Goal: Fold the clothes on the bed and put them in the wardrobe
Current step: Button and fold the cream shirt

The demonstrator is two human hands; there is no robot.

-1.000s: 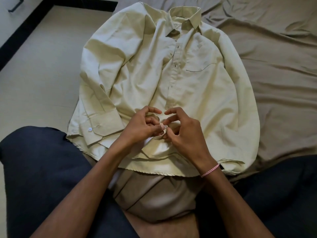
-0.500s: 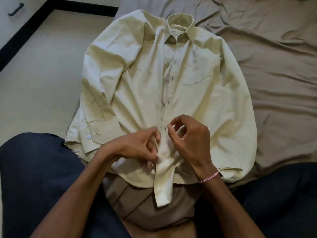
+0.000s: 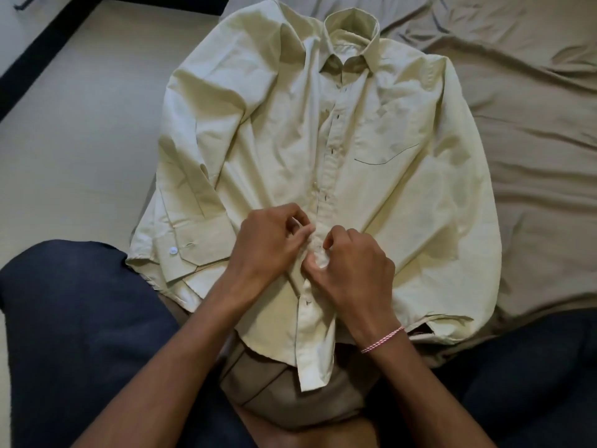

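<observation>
Pale green dress shirt lies front-up on the bed. The left hand and right hand each pinch its placket between them. Keeping both edges aligned and flat should make fastening easier.

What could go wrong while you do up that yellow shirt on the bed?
Both the left hand and the right hand pinch the front strip of the pale yellow long-sleeved shirt, so a button could slip into the wrong hole and leave the front crooked. The cuffed sleeve lies by the edge of the brown bed sheet; a tug might slide it toward the cream floor.
</observation>
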